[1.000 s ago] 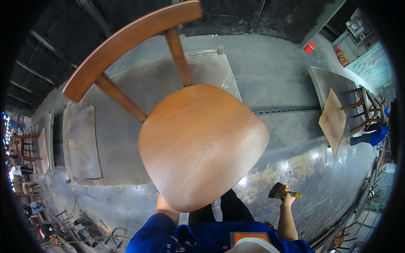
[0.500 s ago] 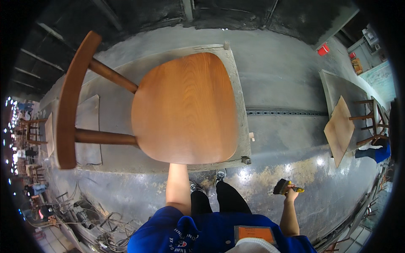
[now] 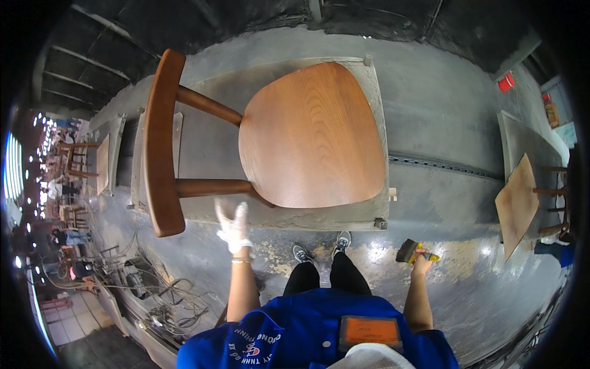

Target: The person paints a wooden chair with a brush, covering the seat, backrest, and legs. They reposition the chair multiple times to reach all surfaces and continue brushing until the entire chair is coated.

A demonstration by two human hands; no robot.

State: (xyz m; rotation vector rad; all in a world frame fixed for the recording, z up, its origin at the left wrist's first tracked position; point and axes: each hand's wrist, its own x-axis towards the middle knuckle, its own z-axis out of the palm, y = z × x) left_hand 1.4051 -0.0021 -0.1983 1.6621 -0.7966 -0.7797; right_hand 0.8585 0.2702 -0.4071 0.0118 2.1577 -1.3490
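A brown wooden chair (image 3: 313,138) stands before me on a low grey platform (image 3: 215,212). Its smooth seat faces up, and the curved backrest (image 3: 161,147) is at the left, joined by two round posts. My left hand (image 3: 233,227), in a white glove, is apart from the chair, just below the near post; its fingers are spread, slightly blurred, with nothing in them. Off to the right, over the floor, my right hand (image 3: 422,261) is closed round the yellow-and-black handle of a wide, dark-bristled paintbrush (image 3: 408,251). The chair's legs are mostly hidden under the seat.
A chain track (image 3: 442,165) crosses the floor to the right. Beyond it, a tan board (image 3: 516,206) leans by another chair (image 3: 556,200). A red bucket (image 3: 506,82) stands at the far right. Tangled cables (image 3: 169,301) and equipment lie at the lower left.
My left hand has come out from beneath the seat, back and left, to beside the near post. The view has shifted left. The brush stays in my right hand.
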